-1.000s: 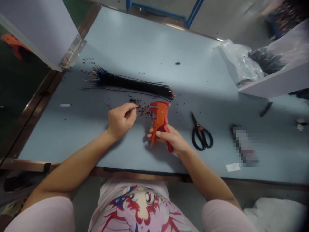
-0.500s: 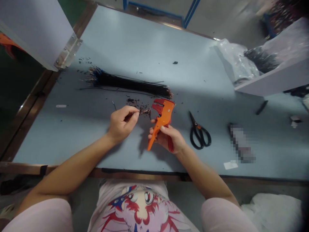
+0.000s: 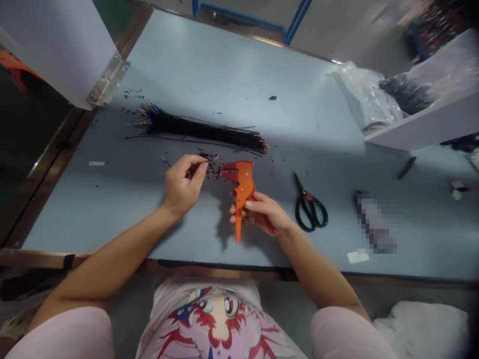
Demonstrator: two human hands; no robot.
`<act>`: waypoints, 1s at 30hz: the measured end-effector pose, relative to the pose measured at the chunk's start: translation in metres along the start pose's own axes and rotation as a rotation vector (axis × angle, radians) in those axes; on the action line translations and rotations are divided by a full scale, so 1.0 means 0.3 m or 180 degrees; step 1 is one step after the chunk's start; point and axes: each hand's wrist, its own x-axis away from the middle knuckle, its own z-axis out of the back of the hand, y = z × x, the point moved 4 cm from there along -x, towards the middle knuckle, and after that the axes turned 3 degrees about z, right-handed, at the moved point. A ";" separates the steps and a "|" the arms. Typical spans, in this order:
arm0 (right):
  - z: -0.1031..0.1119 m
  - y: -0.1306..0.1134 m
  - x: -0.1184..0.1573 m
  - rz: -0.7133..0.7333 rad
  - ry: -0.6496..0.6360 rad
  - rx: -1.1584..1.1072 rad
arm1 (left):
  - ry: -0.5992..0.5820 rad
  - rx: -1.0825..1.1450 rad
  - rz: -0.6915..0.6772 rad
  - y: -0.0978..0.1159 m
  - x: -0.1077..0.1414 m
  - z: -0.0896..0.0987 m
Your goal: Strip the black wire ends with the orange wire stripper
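Between thumb and forefinger, my left hand [image 3: 184, 183] pinches a thin black wire [image 3: 211, 159]; its bare end points to the right and its other end shows left of the hand. My right hand [image 3: 264, 212] is wrapped round an orange and red wire stripper [image 3: 243, 185], whose red jaws face left, a short way from the wire's end. Behind both hands lies a long bundle of black wires [image 3: 202, 129] with blue and bare ends at the left. Small black scraps of insulation [image 3: 215, 172] are scattered on the table under the wire.
Black-handled scissors [image 3: 310, 204] lie right of my right hand. Farther right are a blurred-out object [image 3: 376, 222] and a white paper slip [image 3: 358, 256]. Clear plastic bags [image 3: 368, 94] sit at the back right by a pale panel. Another panel [image 3: 63, 50] rises at the left.
My left hand has moved slightly left and up with the wire, whose bare end now shows. The wire stripper has turned more upright and its jaws have shifted left and down.
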 end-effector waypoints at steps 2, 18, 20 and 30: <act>-0.011 -0.010 0.009 0.0102 -0.0302 -0.0178 | -0.0086 0.0412 0.0203 -0.006 -0.003 -0.007; 0.001 0.011 -0.001 0.0257 0.0147 0.0464 | -0.0308 0.0139 -0.0266 0.046 0.021 -0.004; -0.010 0.025 -0.006 0.0234 -0.0028 0.0251 | -0.0336 0.0044 -0.0196 0.043 0.021 -0.006; -0.057 0.029 0.014 0.0358 -0.0620 -0.0271 | -0.0819 0.0625 0.0154 0.060 0.070 -0.038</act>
